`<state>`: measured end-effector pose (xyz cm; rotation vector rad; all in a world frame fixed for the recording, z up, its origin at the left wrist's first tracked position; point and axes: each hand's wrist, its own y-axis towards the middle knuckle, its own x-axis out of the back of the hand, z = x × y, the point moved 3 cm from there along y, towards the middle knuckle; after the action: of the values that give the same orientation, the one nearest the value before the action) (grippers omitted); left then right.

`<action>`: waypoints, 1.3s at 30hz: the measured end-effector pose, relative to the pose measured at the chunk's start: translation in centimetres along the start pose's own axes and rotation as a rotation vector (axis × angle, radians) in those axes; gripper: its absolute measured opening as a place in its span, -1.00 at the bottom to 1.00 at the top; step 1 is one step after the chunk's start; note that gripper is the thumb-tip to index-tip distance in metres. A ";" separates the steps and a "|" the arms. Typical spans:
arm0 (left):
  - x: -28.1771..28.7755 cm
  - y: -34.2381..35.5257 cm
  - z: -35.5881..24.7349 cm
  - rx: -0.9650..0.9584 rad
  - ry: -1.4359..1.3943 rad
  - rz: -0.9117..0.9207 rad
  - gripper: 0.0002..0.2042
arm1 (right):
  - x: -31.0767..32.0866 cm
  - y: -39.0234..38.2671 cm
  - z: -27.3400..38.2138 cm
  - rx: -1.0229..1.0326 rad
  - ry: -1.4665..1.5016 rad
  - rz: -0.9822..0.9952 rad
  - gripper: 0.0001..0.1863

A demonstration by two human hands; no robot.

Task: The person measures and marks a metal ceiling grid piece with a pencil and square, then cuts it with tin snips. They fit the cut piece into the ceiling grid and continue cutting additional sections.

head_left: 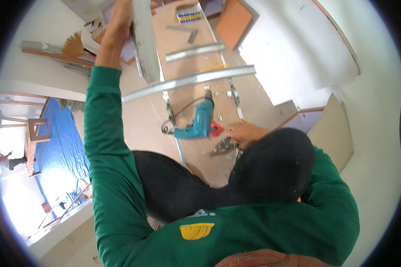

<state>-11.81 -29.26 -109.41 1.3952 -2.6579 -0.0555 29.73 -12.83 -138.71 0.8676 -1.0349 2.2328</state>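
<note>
At the far left my left hand (121,20) grips a long grey metal channel (145,49), with fingertips showing past its far side. My right hand (244,132) is low beside my right knee, its fingers curled at the board's edge. Right against it lies a pair of metal pliers (224,146); whether the fingers hold them is hidden. A teal power drill (201,119) rests on its side on a long brown board (182,53), beside a small red tool (216,129). Another metal channel (191,81) crosses the board, with locking clamps (235,92) near its edges.
Farther along the board lie a shorter channel (195,52), an angle square (185,32) and a small box (188,14). An orange-brown panel (234,23) leans at the right. Timber strips (53,51) and a blue tarp (60,138) are at the left; a distant person (11,161) is beyond.
</note>
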 end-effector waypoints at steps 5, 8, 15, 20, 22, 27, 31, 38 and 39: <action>0.8 1.6 1.4 -0.010 -0.082 0.101 -0.36 | 7.7 -3.8 -2.4 -0.222 0.343 -0.180 -0.59; 2.7 0.8 1.4 0.011 -0.143 0.052 -0.46 | 19.8 -8.9 1.4 -0.341 0.442 -0.564 -0.59; 7.5 2.7 -2.5 0.194 0.078 0.056 -0.39 | 25.3 -10.5 16.3 -0.224 1.234 -1.260 -0.47; 10.5 -0.9 -9.0 0.295 0.013 -0.002 -0.40 | 25.0 -9.1 15.2 -0.445 0.477 -0.925 -0.38; 12.1 -2.7 -11.5 0.342 -0.048 0.032 -0.42 | 24.0 -8.6 14.4 -0.461 0.407 -0.861 -0.34; 12.1 -8.9 -19.4 0.491 -0.170 0.020 -0.39 | 21.5 -10.3 14.1 -0.536 0.629 -0.814 -0.27; 11.3 -14.0 -24.4 0.569 -0.248 -0.031 -0.41 | 21.0 -12.6 15.3 -0.664 0.730 -0.890 -0.27; 8.5 -20.8 -24.8 0.819 -0.222 -0.133 -0.60 | 25.1 -23.1 16.0 -0.809 0.837 -1.130 -0.24; 8.1 -21.7 -24.2 0.826 -0.269 -0.131 -0.60 | 26.6 -25.3 16.1 -0.817 0.865 -1.109 -0.24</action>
<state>4.77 -47.51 -86.70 1.8693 -2.9340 1.0139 34.83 -6.29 -99.50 -0.0104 -0.6383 0.8858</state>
